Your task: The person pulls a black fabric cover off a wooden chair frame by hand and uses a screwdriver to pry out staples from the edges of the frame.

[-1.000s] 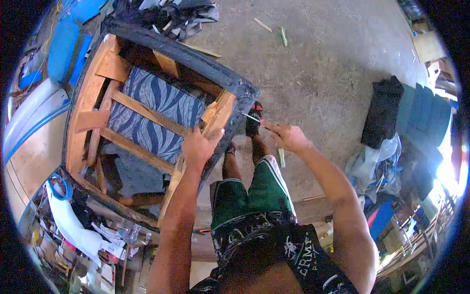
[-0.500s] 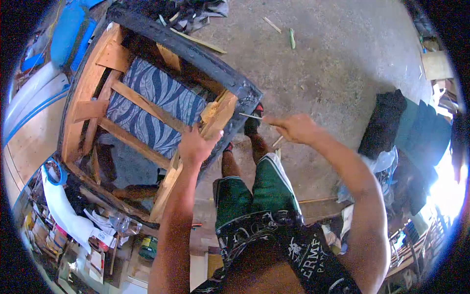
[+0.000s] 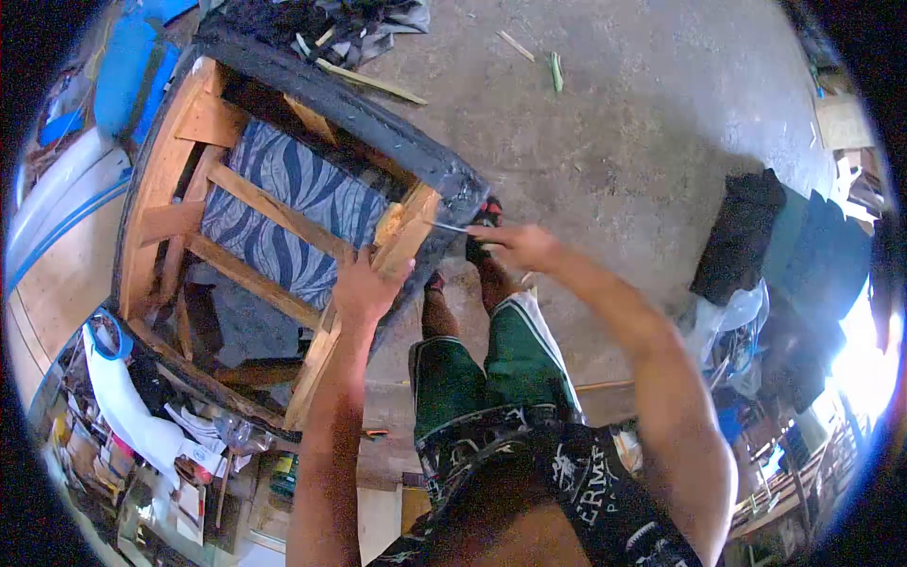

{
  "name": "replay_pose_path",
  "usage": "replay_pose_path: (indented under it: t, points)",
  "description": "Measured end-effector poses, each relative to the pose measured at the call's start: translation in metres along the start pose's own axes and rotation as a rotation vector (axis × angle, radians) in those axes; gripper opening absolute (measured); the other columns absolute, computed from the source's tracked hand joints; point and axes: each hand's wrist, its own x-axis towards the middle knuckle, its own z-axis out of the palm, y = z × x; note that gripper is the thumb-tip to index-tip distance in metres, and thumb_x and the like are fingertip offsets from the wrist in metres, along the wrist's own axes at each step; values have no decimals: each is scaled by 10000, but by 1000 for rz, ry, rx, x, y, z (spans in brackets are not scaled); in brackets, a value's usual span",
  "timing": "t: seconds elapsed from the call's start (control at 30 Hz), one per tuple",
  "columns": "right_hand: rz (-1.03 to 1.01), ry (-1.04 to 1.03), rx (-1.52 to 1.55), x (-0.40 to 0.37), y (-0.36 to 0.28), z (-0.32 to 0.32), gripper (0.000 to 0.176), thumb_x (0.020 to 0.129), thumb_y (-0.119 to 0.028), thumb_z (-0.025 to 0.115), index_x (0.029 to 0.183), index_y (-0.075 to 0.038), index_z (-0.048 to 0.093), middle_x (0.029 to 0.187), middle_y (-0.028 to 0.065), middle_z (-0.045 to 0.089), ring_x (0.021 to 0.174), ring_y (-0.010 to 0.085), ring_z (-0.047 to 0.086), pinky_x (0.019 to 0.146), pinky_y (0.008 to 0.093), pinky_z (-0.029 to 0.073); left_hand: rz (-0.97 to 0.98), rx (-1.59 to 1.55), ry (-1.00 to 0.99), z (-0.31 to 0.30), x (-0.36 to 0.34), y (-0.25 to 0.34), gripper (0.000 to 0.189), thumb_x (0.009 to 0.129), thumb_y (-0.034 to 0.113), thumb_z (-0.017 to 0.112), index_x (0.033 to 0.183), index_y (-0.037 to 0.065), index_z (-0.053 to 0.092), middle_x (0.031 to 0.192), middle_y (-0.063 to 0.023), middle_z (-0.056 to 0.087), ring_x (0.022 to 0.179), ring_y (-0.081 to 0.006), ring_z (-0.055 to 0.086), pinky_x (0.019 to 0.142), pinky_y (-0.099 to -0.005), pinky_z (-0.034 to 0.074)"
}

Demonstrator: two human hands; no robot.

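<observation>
An overturned wooden chair frame (image 3: 179, 156) with a black upholstered edge (image 3: 378, 123) and blue wavy-patterned fabric (image 3: 283, 203) lies on the concrete floor. My left hand (image 3: 364, 283) grips the frame's near wooden rail by its corner. My right hand (image 3: 518, 248) holds a thin metal tool (image 3: 452, 227), whose tip touches the black edge at the frame's corner. My legs in green shorts stand just below the corner.
Wood splinters and a green stick (image 3: 556, 71) lie on the concrete floor. Dark clothes (image 3: 746, 231) and bags pile at the right. A blue and white object (image 3: 66, 198) sits at the left, with cluttered items (image 3: 161, 435) at the lower left.
My right hand has moved left with the tool, bringing its tip from the air beside the frame onto the black corner. My left hand stays on the rail.
</observation>
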Motion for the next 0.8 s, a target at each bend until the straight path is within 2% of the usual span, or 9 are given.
replay_pose_path:
  t: [0.07,0.13,0.17,0.2,0.27,0.33,0.4,0.6,0.8]
  points:
    - [-22,87,91,22,-1,3,483,989,-466,470,1459,-469,363,829,165,675,616,359,653,560,476,550,-9,-3,7,3,7,4,823,734,684,680,1181,-4,629,1130,-246,621,1030,-422,613,842,-497,526]
    - [175,-194,5,-1,-1,-15,471,984,-478,473,1448,-456,394,890,167,676,679,365,666,635,476,568,-1,8,-56,-1,-3,-10,825,736,686,677,1186,-3,627,1130,-244,622,1035,-416,611,840,-494,527]
    - [162,-197,7,-14,2,-18,455,940,-347,588,1383,-260,536,1057,132,698,903,360,683,794,442,575,-29,15,-89,1,3,-8,817,736,687,677,1178,3,630,1127,-240,622,1033,-415,611,834,-495,527]
    - [162,-207,0,-28,1,-20,455,940,-347,588,1383,-260,536,1057,132,698,903,360,683,794,442,575,-56,15,-125,3,5,-6,809,736,689,676,1170,8,632,1123,-235,623,1030,-413,611,828,-496,528]
    - [117,-50,34,-50,-7,-26,478,973,-426,514,1442,-412,422,935,161,682,766,377,675,694,477,581,-59,-19,-118,0,3,-5,797,739,691,672,1154,11,634,1111,-233,623,1019,-416,613,820,-498,528]
    - [54,56,106,-47,-28,-34,523,954,-380,555,1452,-355,395,948,176,683,791,405,674,706,508,574,-48,-37,-108,-3,2,-5,785,742,692,668,1137,15,636,1098,-231,623,1008,-418,615,812,-499,529]
    - [401,-126,94,-41,-41,-43,504,937,-342,579,1405,-251,414,929,211,678,810,443,666,708,546,553,-33,-38,-63,0,3,-6,764,750,696,655,1106,21,638,1070,-229,622,990,-419,618,796,-503,530]
    - [409,-62,201,-47,-47,-38,448,944,-329,561,1305,-96,437,852,260,659,773,494,646,698,589,521,-34,-30,-135,-1,4,-8,917,769,753,598,1182,-65,573,1117,-302,612,1028,-467,604,846,-508,509]
    - [440,32,274,-68,-48,-22,455,964,-341,540,1325,-89,425,831,266,659,762,507,642,708,572,531,-33,-43,-110,-3,4,-6,918,767,726,624,1206,-79,572,1169,-329,594,1063,-475,591,888,-501,499]
